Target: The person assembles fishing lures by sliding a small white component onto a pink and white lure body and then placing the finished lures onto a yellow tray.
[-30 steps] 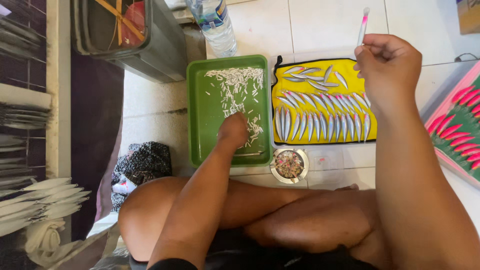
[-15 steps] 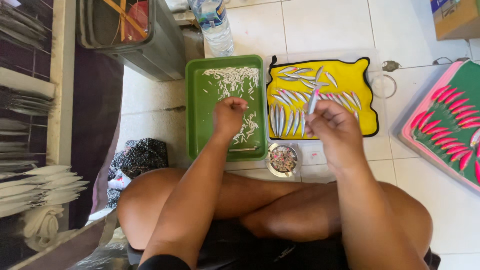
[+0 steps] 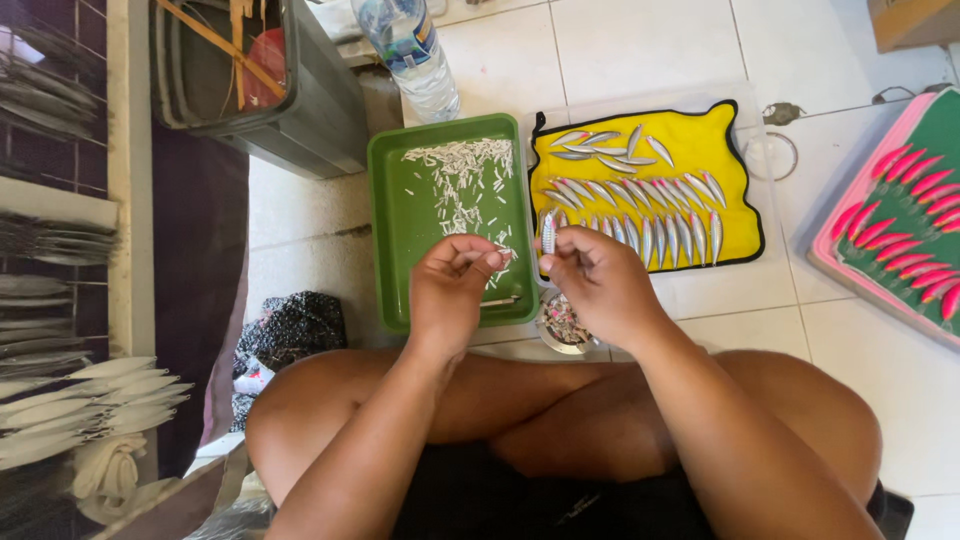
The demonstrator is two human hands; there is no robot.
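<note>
White floor tiles [image 3: 640, 45] are lying under a person sitting cross-legged. Right hand [image 3: 600, 285] is pinching a small silver fish-shaped lure [image 3: 548, 232] upright, at nine o'clock of the yellow cloth mat [image 3: 730, 160] of lures. Left hand [image 3: 452, 290] is pinching something tiny over the green plastic tray [image 3: 400, 220]

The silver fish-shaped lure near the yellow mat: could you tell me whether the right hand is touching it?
Touching. The head view shows the right hand pinching the silver lure upright between its fingers, above the yellow mat's left edge.
</note>
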